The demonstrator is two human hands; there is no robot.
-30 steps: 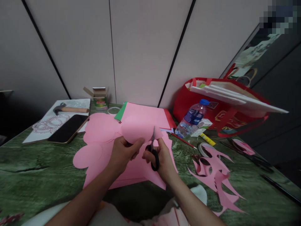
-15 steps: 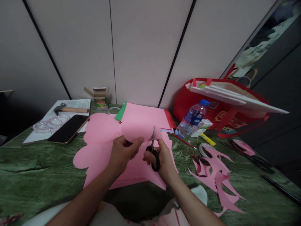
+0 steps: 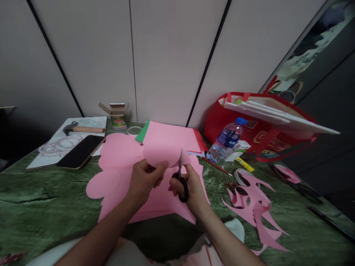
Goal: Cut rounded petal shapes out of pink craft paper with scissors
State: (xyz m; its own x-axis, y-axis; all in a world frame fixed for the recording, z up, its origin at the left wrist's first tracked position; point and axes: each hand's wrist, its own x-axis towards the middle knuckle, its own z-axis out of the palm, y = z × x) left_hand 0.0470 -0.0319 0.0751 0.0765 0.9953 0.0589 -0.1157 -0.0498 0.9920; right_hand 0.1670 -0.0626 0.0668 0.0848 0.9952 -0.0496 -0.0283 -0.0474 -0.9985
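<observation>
My left hand [image 3: 148, 179] pinches the lower edge of a pink sheet of paper [image 3: 161, 153], thumb on top. Black-handled scissors [image 3: 183, 186] are in my right hand [image 3: 192, 188], fingers through the loops. Their blades point away from me and lie across the right part of the held sheet. Beneath both hands spread more pink papers [image 3: 122, 184], some with rounded, scalloped edges. Behind the held sheet lies a stack of coloured paper [image 3: 173, 133], pink on top, with green and red edges showing.
Pink paper scraps [image 3: 256, 199] and a tape roll [image 3: 241, 177] lie to the right. Behind them are a water bottle [image 3: 226, 140], a yellow glue stick [image 3: 245, 164] and a red bag [image 3: 222, 107]. At left are a phone [image 3: 81, 151], a hammer [image 3: 85, 129] and an opened small box [image 3: 118, 120].
Almost nothing differs. Both hands, the scissors and the held pink paper stay in nearly the same place.
</observation>
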